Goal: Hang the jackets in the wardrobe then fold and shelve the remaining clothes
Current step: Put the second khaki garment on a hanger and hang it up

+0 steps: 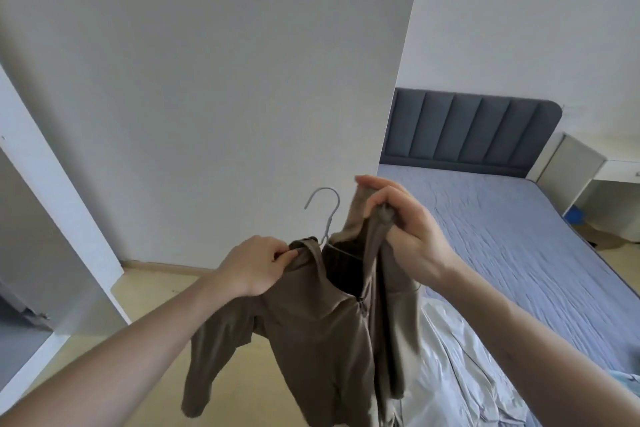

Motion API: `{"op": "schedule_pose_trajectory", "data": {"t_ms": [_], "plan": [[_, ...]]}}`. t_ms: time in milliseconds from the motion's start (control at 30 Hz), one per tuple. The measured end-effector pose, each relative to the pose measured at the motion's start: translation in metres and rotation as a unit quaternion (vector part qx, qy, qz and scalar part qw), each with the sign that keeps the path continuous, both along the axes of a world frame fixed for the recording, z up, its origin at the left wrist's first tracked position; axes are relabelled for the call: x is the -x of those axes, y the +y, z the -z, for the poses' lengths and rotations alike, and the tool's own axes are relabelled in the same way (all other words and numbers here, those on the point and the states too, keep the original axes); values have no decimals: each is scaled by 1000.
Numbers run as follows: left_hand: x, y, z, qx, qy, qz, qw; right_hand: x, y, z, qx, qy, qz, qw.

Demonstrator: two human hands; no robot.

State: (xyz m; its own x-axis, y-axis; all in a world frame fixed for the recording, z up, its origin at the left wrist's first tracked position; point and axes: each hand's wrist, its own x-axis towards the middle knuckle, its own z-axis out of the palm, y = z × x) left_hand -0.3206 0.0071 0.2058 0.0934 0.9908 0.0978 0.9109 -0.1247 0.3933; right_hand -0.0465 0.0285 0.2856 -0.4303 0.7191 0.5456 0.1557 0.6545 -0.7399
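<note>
White wall panel (214, 80) fills the view ahead; bed (502, 236) with blue sheet and padded headboard (467, 132) lies to the right. Brown jacket (322, 340) hangs in mid-air in front of the person, above the floor at the bed's near corner, one sleeve dangling left. Left hand (254, 265) pinches shut on the jacket's left shoulder. Right hand (405, 229) is closed around the raised collar edge. Grey hanger (325, 215) sits inside the neck opening, hook upright between both hands.
</note>
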Motion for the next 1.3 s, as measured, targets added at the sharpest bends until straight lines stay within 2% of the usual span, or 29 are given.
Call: {"op": "schedule_pose_trajectory", "data": {"t_ms": [100, 233, 367, 533, 600, 700, 833, 967, 1100, 1300], "plan": [[-8, -3, -5, -24, -104, -2, 994, 8, -5, -1, -7, -70, -58, 996], [-11, -11, -15, -62, -208, -5, 976, -5, -9, 22, 21, -113, -32, 993], [-18, -23, -24, -65, -203, 9, 977, -16, -15, 55, 23, -141, -5, 990], [-17, -24, -26, -68, -208, 4, 976, -24, -17, 81, -14, -65, 119, 991], [-16, -24, -29, -71, -217, 0, 974, -27, -23, 90, 25, -16, 189, 981], [-14, -24, -34, -68, -223, -14, 972, -28, -37, 111, 164, 34, 257, 952], [-16, -23, -42, -65, -230, -31, 970, -21, -54, 138, 271, -58, 208, 938], [-23, -24, -45, -58, -249, -46, 966, -7, -61, 141, 318, -92, 138, 934], [-34, -26, -42, -47, -270, -48, 961, 13, -52, 146, 328, -110, 125, 930], [-62, -30, -37, -34, -287, -13, 957, 19, -40, 167, 402, -21, 183, 897]]}}
